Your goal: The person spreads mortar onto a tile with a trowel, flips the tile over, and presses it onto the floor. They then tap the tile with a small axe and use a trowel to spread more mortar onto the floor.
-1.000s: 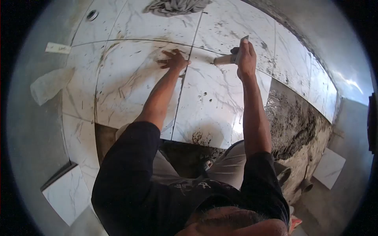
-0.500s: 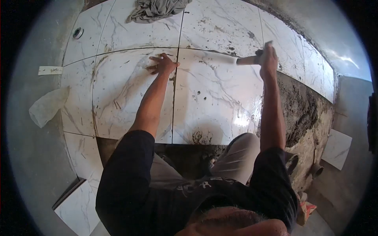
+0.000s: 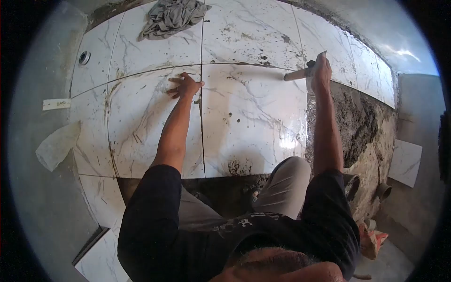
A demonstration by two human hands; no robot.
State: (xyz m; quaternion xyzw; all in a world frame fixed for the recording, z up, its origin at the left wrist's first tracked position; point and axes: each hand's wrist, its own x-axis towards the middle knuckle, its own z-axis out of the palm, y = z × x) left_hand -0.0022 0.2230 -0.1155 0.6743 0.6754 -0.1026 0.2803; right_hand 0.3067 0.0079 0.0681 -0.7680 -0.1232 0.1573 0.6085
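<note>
My left hand [image 3: 186, 86] lies with fingers spread on a white marble-patterned tile [image 3: 141, 127], its thumb at the joint. To the right of that joint is another large tile [image 3: 253, 108], with spots of mortar on its face. Above this tile's upper right corner, my right hand [image 3: 321, 75] is closed around a trowel. The trowel's thick round handle [image 3: 296, 75] points left, low over the tile, and a grey tip sticks up past my fingers. My fist hides most of the tool.
A crumpled grey rag [image 3: 174, 19] lies on the far tiles. Left are a round metal drain piece [image 3: 84, 58] and a plastic sheet [image 3: 58, 145]. Rough mortar [image 3: 359, 122] and pipe ends [image 3: 384, 191] are at right. A loose tile [image 3: 405, 162] leans on the wall.
The view has shifted, so the tiles and rag appear further left. My left hand stays spread on the tile; the trowel handle in my right hand is tilted slightly differently.
</note>
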